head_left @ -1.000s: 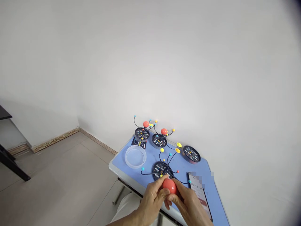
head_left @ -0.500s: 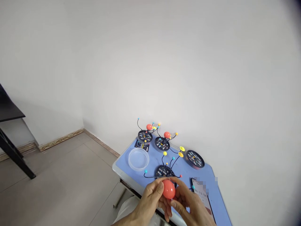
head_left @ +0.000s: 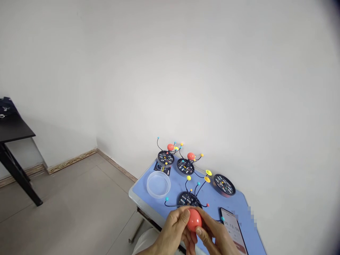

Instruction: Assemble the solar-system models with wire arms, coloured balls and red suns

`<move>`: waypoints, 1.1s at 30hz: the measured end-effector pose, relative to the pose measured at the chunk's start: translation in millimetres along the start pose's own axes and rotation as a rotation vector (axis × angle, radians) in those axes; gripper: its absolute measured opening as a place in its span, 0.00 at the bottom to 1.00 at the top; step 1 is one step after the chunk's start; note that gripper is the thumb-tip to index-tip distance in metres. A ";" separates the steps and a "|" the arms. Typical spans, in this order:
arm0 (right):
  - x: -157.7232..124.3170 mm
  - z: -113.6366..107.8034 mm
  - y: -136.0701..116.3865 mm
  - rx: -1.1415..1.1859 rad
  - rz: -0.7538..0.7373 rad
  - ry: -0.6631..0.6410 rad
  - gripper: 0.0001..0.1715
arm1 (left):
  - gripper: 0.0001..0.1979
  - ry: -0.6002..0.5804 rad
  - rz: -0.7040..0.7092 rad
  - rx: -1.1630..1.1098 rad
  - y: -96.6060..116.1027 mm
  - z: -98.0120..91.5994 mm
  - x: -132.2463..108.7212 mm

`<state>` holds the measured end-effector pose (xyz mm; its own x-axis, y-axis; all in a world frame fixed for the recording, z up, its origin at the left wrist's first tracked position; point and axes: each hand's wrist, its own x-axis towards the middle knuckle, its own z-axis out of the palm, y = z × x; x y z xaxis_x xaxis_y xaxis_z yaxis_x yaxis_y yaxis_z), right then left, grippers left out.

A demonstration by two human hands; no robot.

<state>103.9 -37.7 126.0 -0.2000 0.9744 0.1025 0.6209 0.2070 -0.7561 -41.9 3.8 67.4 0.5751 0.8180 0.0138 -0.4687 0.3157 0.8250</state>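
Both my hands hold a red-orange ball [head_left: 194,219] at the near edge of a small blue table [head_left: 175,184]. My left hand [head_left: 174,230] wraps its fingers round the ball's left side. From the right and below, my right hand [head_left: 216,235] pinches it. Just behind the ball sits a black round base [head_left: 187,199] with thin black wire arms tipped by small coloured beads. Two finished models [head_left: 166,156] [head_left: 186,164], each with a red ball on top, stand at the table's far edge.
A clear round dish [head_left: 158,184] lies at the table's left. A bare black base [head_left: 224,184] sits at the right, a phone [head_left: 233,230] with a lit screen near my right hand. A black table [head_left: 12,141] stands far left on the tiled floor; a white wall is behind.
The view has drifted left and slightly upward, so the table sits lower right in frame. My hands keep hold of the ball and have turned it a little.
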 end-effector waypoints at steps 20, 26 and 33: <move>1.1 -12.8 12.9 0.835 0.248 0.075 0.26 | 0.43 0.010 0.094 0.438 19.9 9.2 5.5; 2.4 -5.1 14.7 0.849 0.272 0.051 0.26 | 0.31 0.163 0.517 1.022 7.7 12.7 11.1; -9.4 2.9 6.6 0.844 0.396 0.140 0.30 | 0.27 0.067 0.708 1.277 -4.3 9.5 9.4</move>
<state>107.7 -45.7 118.2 0.0345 0.9733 -0.2269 -0.1412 -0.2200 -0.9652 -28.0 5.6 69.3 0.4340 0.6492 0.6247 0.2870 -0.7569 0.5872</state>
